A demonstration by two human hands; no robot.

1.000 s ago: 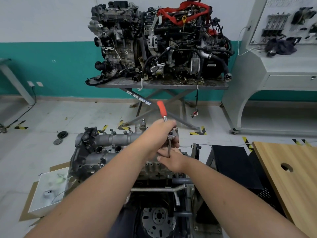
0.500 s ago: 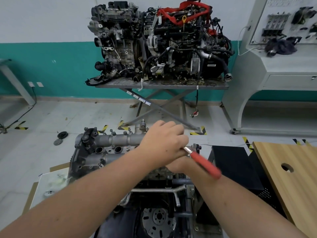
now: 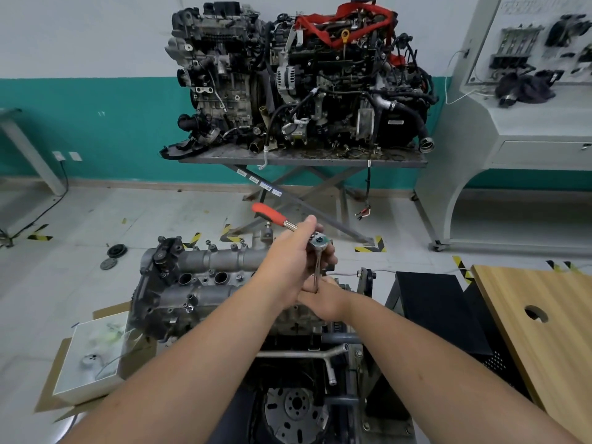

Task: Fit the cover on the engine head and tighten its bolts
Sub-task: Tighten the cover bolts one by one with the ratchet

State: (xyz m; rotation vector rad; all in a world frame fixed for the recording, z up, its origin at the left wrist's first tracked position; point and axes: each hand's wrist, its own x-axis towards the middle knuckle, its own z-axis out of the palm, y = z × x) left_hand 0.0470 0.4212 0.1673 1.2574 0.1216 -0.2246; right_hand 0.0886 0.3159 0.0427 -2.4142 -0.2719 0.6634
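Engine head [image 3: 205, 283]: grey casting on a stand at frame centre, long axis running left to right; its left end is bare, its right end is hidden behind both hands.
Cover: cannot tell it apart from the head casting.
Ratchet [image 3: 318, 243]: head raised above the right end of the engine head; red handle [image 3: 268, 213] points up and to the left, over open floor; a thin shaft [image 3: 316, 274] drops straight down from the ratchet head.
Left hand [image 3: 293, 261]: fingers curled round the ratchet head, thumb lying along the bare metal neck of the handle.
Right hand [image 3: 323, 298]: below the left one, at the foot of the shaft; seems to pinch the shaft, though the fingertips are hidden.
Bolt: the one under the shaft is not visible.
Room, left: bare floor beyond the engine head's left end, with two dark discs [image 3: 112, 256] lying well apart from it.
Room, near left: white box [image 3: 93, 357] on cardboard, just beside the engine head's lower left corner.
Room, right: black cabinet [image 3: 439, 309] close beside the stand; wooden worktop [image 3: 544, 315] with a round hole at its right, edge running diagonally toward the frame's bottom.
Room, far: open floor between the ratchet and a scissor table [image 3: 301, 159] carrying two complete engines [image 3: 301, 81] against the wall.
Below: flywheel [image 3: 294, 411] between the forearms.
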